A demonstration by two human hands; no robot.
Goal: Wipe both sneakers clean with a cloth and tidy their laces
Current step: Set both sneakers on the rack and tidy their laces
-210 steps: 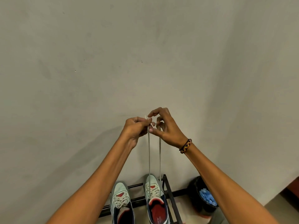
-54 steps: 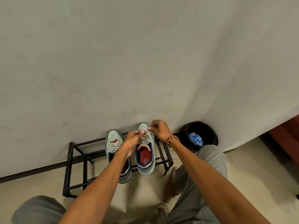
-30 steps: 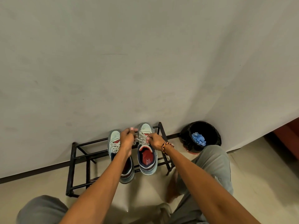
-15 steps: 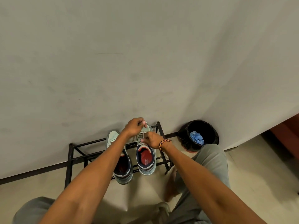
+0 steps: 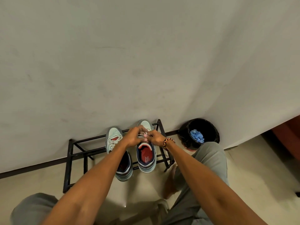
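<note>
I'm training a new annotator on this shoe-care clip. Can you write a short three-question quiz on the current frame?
1. True or false: both hands work at the laces of the right sneaker.
2. What lies inside the black bin? A) blue crumpled material B) a sneaker C) a bottle
3. Fill in: the sneakers sit on a black metal ____.

Key: 1 true, the left hand and right hand meet there; 2 A; 3 rack.
</note>
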